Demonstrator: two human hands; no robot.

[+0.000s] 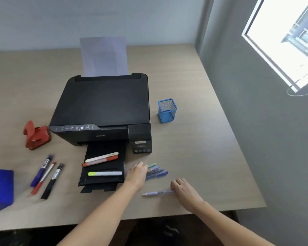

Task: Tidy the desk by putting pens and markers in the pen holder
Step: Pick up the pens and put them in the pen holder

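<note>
The blue mesh pen holder (167, 110) stands upright to the right of the printer, with nothing visible inside. My left hand (137, 174) is closed over a bunch of several pens (156, 171) lying in front of the printer's right corner. A lilac pen (157, 193) lies nearer the desk's front edge, its right end under the fingers of my right hand (182, 189). Three markers lie on the printer's output tray: a white one (101, 157), an orange-capped one (100, 162) and a green-capped one (105, 173). At the left lie a blue marker (41, 170), a red pen (43, 178) and a black marker (52, 181).
A black printer (103, 107) with paper (104, 56) standing in its rear feed fills the desk's middle. A red hole punch (36, 135) sits to its left, and a blue object (0, 189) is at the far left edge. A grey wall runs along the desk's right side.
</note>
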